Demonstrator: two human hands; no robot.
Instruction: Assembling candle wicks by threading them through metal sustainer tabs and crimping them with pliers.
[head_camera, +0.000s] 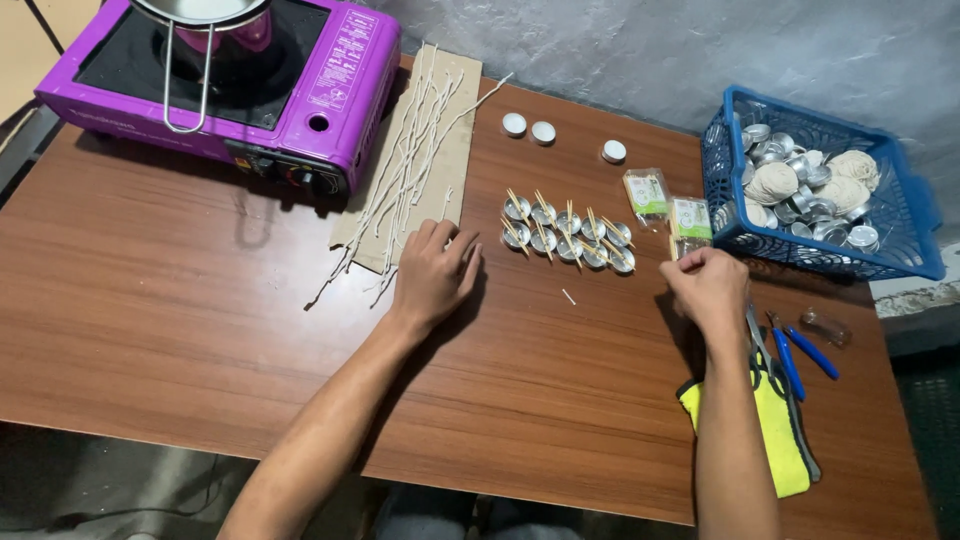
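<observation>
Wick strands (415, 160), pale and thin, lie fanned over a cardboard sheet (455, 150) toward the table's (180, 320) far edge, their near ends just beyond the fingertips of the left hand (432, 275). That hand rests palm down on the wood, fingers loosely curled, at the sheet's near corner; whether it pinches a strand I cannot tell. Just right of it stand two rows of small metal cups (567, 235) with sticks laid across them. The right hand (708, 285) is closed into a loose fist near the table's right side, beside two small packets (668, 205); what it grips is hidden. A blue basket (905, 215) occupies the far right corner, a purple stove (340, 90) the far left.
</observation>
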